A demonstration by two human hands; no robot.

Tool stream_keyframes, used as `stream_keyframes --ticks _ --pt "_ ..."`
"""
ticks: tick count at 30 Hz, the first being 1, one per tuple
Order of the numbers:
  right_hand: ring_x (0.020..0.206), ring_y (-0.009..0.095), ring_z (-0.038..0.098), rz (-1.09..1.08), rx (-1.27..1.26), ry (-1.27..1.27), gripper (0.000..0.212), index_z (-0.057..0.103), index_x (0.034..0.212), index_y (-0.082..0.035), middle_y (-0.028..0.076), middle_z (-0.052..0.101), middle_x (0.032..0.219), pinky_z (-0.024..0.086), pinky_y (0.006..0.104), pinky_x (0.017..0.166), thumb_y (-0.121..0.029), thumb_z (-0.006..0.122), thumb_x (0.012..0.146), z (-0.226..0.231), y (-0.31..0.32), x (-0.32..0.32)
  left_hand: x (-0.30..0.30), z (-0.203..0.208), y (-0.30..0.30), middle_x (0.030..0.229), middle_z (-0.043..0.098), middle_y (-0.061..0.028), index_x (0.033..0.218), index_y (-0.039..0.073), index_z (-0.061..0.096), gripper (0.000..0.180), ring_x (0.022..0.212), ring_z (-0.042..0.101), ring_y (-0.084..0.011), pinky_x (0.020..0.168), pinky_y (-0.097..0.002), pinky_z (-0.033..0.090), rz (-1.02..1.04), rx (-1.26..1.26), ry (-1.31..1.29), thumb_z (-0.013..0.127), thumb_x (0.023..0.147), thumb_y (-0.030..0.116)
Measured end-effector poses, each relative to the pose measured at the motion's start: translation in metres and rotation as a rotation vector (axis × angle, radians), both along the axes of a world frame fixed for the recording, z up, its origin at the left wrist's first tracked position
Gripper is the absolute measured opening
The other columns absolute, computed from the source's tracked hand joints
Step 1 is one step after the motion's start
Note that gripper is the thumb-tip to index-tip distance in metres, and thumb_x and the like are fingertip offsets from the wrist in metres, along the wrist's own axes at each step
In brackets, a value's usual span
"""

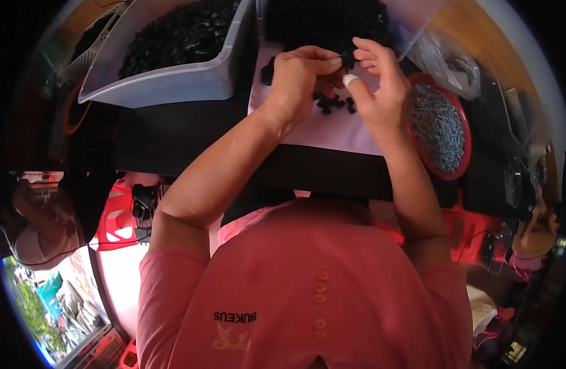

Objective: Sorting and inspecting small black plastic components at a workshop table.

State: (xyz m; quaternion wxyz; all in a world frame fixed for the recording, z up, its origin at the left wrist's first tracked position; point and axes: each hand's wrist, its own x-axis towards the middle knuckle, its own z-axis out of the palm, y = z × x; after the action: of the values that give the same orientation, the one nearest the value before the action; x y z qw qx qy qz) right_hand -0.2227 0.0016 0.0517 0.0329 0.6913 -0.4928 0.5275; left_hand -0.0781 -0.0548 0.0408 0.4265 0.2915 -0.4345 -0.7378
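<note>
Above a pale pink cloth, my two hands meet close together. My left hand is closed, its thumb and forefinger pinching a small black part. On the other side of that part is my right hand, its thumb apart from its bent fingers. A white wrap covers the right thumb tip. Whether the right fingertips touch the part is hard to make out. Just below, several loose black pieces lie on the cloth. More dark pieces sit by my left wrist.
A pale plastic bin heaped with black parts stands at the far left. Another clear bin of black parts is straight ahead. To the right are a red bowl of small metal pieces and a crumpled clear plastic bag.
</note>
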Motion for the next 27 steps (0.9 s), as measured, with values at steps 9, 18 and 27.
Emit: stream_keyframes --ticks 9,18,27 --pt "0.084 0.027 0.059 -0.220 -0.117 0.363 0.035 0.063 0.095 -0.008 0.005 0.059 0.089 0.045 0.0401 0.075 -0.010 0.074 0.061 -0.010 -0.001 -0.014 -0.012 -0.003 0.008 0.077 0.067 -0.0095 0.092 -0.005 0.067 0.011 0.066 0.065 -0.0180 0.055 -0.0276 0.049 0.014 0.001 -0.001 0.067 0.086 0.004" --pt "0.069 0.027 0.055 -0.128 -0.308 0.296 0.021 0.052 0.071 -0.007 0.007 0.053 0.074 0.044 0.0393 0.060 -0.004 0.069 0.058 -0.020 -0.009 -0.004 -0.006 0.000 0.006 0.072 0.066 -0.0091 0.085 -0.005 0.069 0.009 0.060 0.060 -0.0156 0.056 -0.0263 0.049 -0.021 -0.082 -0.036 0.069 0.084 0.005" --pt "0.081 0.015 0.067 -0.129 -0.098 0.039 0.041 0.065 0.111 -0.006 0.007 0.068 0.090 0.054 0.0295 0.070 -0.014 0.082 0.075 0.003 0.003 -0.024 0.014 0.050 0.022 0.075 0.068 -0.0108 0.088 -0.007 0.069 0.008 0.062 0.064 -0.0151 0.055 -0.0244 0.049 0.399 -0.561 -0.104 0.069 0.084 0.000"
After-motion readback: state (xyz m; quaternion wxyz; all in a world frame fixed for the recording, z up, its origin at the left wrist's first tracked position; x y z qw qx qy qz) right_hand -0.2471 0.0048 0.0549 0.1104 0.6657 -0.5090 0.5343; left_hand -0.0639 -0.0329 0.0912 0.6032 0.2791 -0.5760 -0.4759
